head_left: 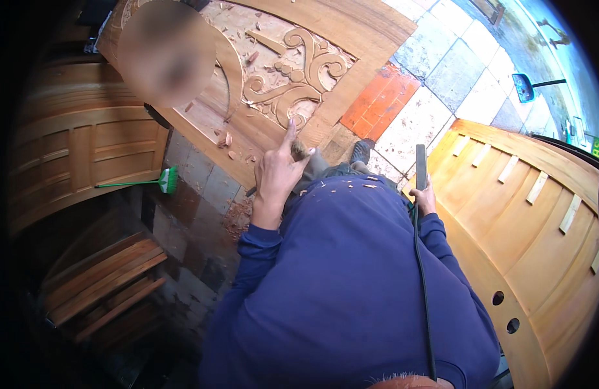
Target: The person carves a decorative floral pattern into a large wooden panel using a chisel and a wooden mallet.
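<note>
Left hand (278, 174) curls around brown-ended tool (299, 151), one finger poking out toward carved wood panel (337, 100). We can't tell if finger touches. Right hand (426, 198) grips long dark bar (421, 162) near yellow-brown door (490, 214). We see panel lying in front, wood chips (225, 139) on it. Green broom (168, 180) off left.

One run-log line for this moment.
left hand: grips brown-ended object, pointing toward carved panel | right hand: grips grey bar | wood chips: on panel
</note>
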`<state>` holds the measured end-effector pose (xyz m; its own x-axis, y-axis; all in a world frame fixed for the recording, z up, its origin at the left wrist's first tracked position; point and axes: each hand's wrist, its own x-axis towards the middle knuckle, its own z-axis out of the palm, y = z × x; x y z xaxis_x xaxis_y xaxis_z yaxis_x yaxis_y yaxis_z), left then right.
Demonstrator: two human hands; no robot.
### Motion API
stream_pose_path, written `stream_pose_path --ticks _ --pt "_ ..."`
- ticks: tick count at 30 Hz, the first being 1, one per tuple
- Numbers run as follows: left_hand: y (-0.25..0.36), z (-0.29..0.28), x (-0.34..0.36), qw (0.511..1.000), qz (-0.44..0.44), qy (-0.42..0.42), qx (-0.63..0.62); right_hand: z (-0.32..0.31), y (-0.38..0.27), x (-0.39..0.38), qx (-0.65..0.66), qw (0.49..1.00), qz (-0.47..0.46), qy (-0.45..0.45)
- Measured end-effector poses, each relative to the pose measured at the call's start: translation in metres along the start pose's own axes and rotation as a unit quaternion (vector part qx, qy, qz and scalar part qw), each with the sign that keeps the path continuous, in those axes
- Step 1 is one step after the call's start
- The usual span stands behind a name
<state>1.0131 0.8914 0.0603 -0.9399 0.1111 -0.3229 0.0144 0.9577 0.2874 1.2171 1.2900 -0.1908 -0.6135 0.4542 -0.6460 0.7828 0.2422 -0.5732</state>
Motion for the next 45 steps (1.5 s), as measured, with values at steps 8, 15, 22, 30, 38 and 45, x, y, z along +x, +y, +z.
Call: stream_pose_path --ticks 8,15,22,30,38,45 --pt "0.0 0.02 -0.014 0.996 -0.03 0.086 -0.005 -0.008 0.071 0.027 -0.152 0.982 0.033 -0.109" --pt "0.002 0.017 -0.016 0.996 -0.045 0.065 -0.04 0.001 0.044 0.015 -0.145 0.985 0.064 -0.074" --pt "-0.005 0.014 -0.011 0.999 -0.014 0.029 -0.016 0.006 0.044 0.017 -0.089 0.989 0.084 -0.081" --pt "-0.029 0.02 -0.028 0.994 0.084 0.049 -0.052 0.024 0.078 -0.027 -0.156 0.983 0.071 -0.067" --pt "-0.062 -0.004 -0.048 0.997 0.042 0.003 -0.069 0.051 0.055 -0.104 -0.183 0.973 0.141 -0.004" --pt "-0.109 -0.019 -0.036 0.987 0.072 0.069 -0.125 0.065 0.066 -0.13 -0.143 0.983 0.1 0.052"
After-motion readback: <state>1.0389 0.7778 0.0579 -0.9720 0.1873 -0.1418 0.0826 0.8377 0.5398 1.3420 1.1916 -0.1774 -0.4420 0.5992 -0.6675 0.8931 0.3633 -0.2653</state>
